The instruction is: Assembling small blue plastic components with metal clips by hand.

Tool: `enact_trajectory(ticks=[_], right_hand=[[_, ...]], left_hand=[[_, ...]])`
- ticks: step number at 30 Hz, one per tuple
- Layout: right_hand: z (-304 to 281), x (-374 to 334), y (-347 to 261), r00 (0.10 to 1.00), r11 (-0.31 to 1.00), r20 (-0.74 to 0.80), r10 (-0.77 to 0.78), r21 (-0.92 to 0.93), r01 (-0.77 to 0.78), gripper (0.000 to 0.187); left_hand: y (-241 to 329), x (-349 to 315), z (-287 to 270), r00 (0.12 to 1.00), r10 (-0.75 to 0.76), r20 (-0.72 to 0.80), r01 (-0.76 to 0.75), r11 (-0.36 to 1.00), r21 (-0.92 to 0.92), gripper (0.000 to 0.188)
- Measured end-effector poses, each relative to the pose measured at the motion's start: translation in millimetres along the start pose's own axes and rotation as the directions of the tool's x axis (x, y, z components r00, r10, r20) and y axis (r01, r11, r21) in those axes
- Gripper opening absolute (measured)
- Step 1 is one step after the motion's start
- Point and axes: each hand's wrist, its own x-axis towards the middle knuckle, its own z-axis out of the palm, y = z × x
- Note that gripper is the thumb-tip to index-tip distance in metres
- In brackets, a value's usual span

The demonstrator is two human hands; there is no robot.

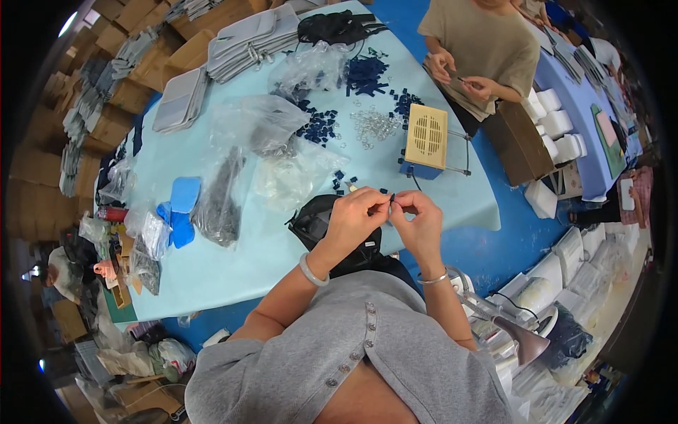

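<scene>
two forearms rise past a buttoned grey top (332,346), a thick pale bangle (313,271) on the left wrist and a thin bracelet (432,278) on the right. the left hand (355,219) and the right hand (418,220) meet fingertip to fingertip over the near side of the table (240,272). between them is a tiny black piece (393,199); thumb and forefinger of each hand are pinched together on it, with next to no gap, though its exact shape is too small to tell. a black bag (308,220) lies just beneath and beside the left hand, at the table's edge.

just past the fingertips, a few dark blue bits (339,177) are scattered. left of these sit a clear bag (293,177), a bag of dark parts (222,205) and, farther left, bright blue pads (182,225). beyond, to the right, stands a cream and blue box (426,136) with a slotted face, near a heap of clear rings (374,126). dark blue strips (366,75) are piled behind the rings, and stacked grey sheets (247,35) lie at the far left.

across the table, a co-worker in a tan shirt (487,42) holds something small in both hands.
</scene>
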Motion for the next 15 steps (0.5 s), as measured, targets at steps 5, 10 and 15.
enact_trajectory(ticks=[5, 10, 15], right_hand=[[7.3, 2.7, 5.4, 0.987, 0.976, 0.046, 0.154, 0.148, -0.159, 0.004], [14.1, 2.2, 14.6, 0.927, 0.785, 0.167, 0.334, 0.495, -0.372, 0.004], [19.3, 2.2, 0.6, 0.998, 0.997, -0.003, 0.07, -0.026, -0.07, 0.007]], left_hand=[[-11.0, -3.2, 5.3, 0.976, -0.212, -0.046, 0.194, 0.948, -0.252, 0.007], [-14.7, -6.2, 5.3, 0.929, -0.371, 0.018, 0.342, 0.838, -0.426, 0.007], [-19.0, -4.5, -2.7, 0.991, -0.127, -0.042, 0.123, 0.989, -0.075, 0.006]])
